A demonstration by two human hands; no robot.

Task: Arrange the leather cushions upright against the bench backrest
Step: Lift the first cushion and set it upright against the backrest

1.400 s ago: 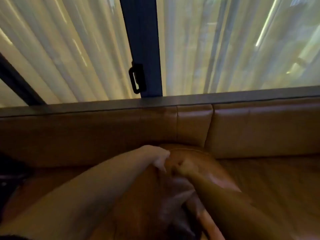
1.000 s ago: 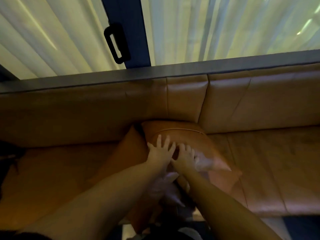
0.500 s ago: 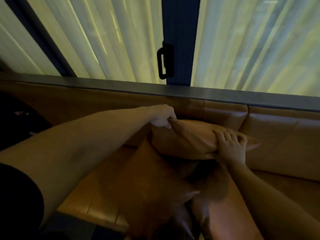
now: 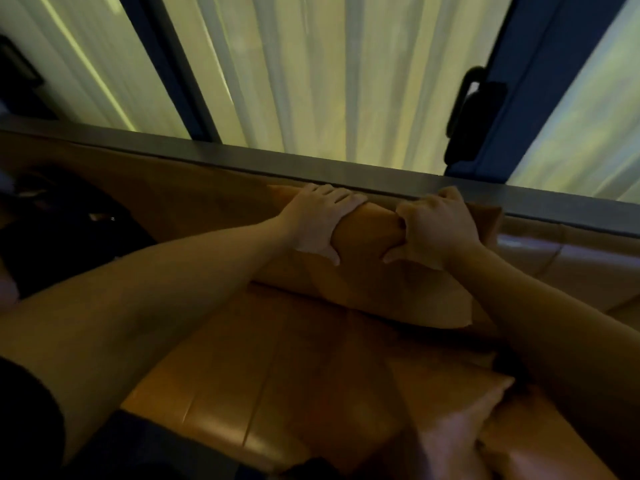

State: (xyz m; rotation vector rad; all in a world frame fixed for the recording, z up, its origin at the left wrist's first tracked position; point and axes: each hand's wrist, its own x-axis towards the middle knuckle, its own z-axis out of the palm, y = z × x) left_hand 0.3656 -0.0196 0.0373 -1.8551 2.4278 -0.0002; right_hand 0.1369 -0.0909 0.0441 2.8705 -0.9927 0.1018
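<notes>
A tan leather cushion (image 4: 377, 289) stands upright on the bench seat (image 4: 221, 382), leaning against the brown leather backrest (image 4: 194, 199). Its top edge reaches the grey ledge. My left hand (image 4: 320, 221) grips the cushion's top edge, fingers over the back. Beside it, my right hand (image 4: 438, 230) clutches the same top edge, pinching the leather. A second tan cushion (image 4: 460, 407) lies flat on the seat near the bottom right, partly under my right forearm.
A grey ledge (image 4: 346, 169) runs along the backrest top, with pale curtains (image 4: 329, 71) and dark blue window frames behind. A black window handle (image 4: 474, 112) hangs at upper right. A dark object (image 4: 69, 223) sits on the seat at far left.
The cushion has been lifted off the pile and set upright against the backrest, further left along the bench. Both hands have shifted to its top edge.
</notes>
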